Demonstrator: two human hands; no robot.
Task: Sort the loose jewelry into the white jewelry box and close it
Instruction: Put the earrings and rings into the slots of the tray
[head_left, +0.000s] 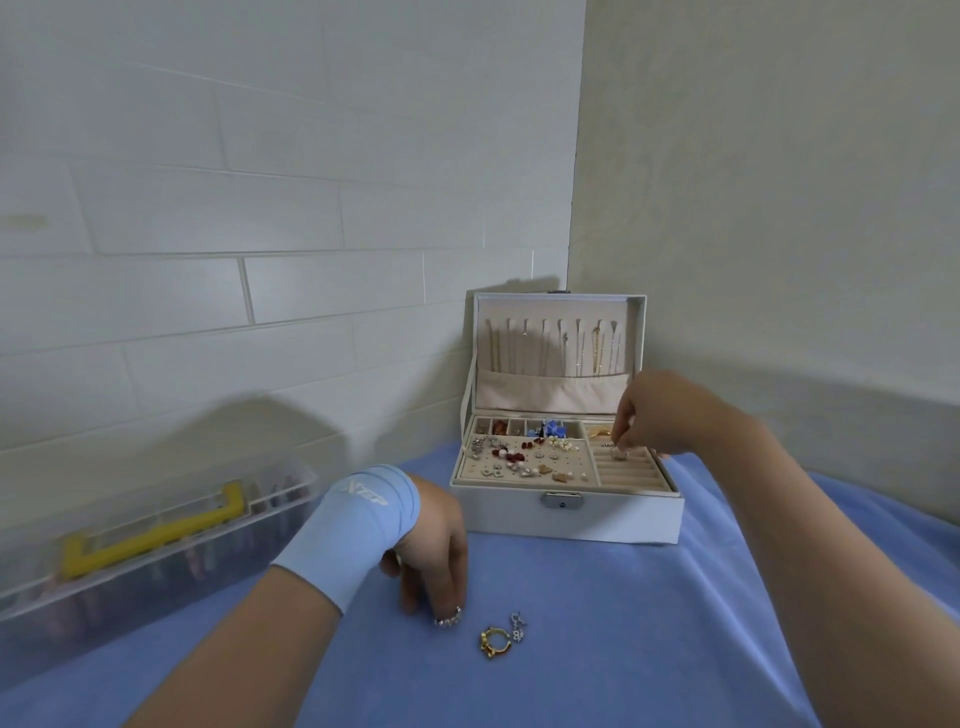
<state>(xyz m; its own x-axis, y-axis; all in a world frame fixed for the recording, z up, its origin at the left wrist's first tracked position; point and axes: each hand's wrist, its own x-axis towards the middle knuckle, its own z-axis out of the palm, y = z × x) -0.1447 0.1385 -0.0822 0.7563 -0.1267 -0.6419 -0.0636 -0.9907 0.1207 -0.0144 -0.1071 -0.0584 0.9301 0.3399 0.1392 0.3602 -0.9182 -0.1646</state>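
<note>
The white jewelry box (566, 514) stands open on the blue cloth, its lid upright with necklaces hanging inside. Earrings fill its left tray. My right hand (644, 415) reaches over the ring slots at the box's right side and pinches a small ring (618, 453) there. My left hand (431, 545), with a light blue wristband, is down on the cloth, fingertips pinching a silver beaded ring (449, 618). Beside it lie a gold ring (493, 642) and a small silver piece (518, 625), loose on the cloth.
A clear plastic case (150, 551) with a yellow handle sits at the left on the blue cloth (623, 623). White brick wall behind and a plain wall to the right form a corner just behind the box.
</note>
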